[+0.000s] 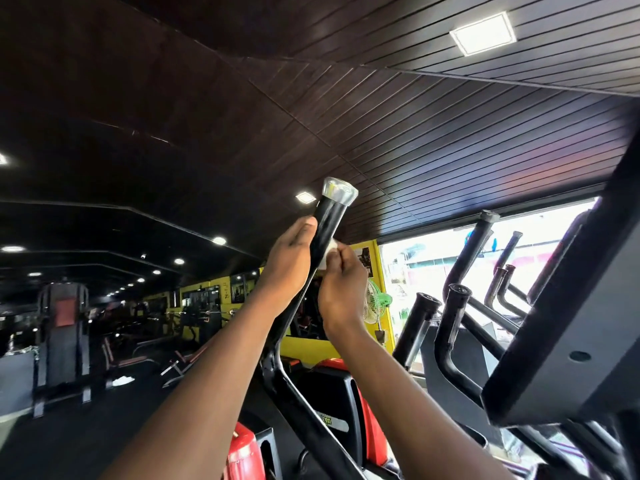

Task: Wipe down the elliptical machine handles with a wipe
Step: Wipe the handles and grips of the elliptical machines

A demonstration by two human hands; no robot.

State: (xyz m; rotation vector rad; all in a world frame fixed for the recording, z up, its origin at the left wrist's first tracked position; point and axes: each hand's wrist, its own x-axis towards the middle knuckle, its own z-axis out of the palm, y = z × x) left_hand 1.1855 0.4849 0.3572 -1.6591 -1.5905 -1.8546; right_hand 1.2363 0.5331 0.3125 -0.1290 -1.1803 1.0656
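Up high, left hand (pixel 289 263) grips glossy black tubular handle (pixel 327 220); right hand (pixel 341 289) pinches white wipe (pixel 329 249).

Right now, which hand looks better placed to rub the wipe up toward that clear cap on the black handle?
The right hand: it already pinches the white wipe against the black elliptical handle, below the clear plastic end cap. The left hand grips the handle, steadying it.
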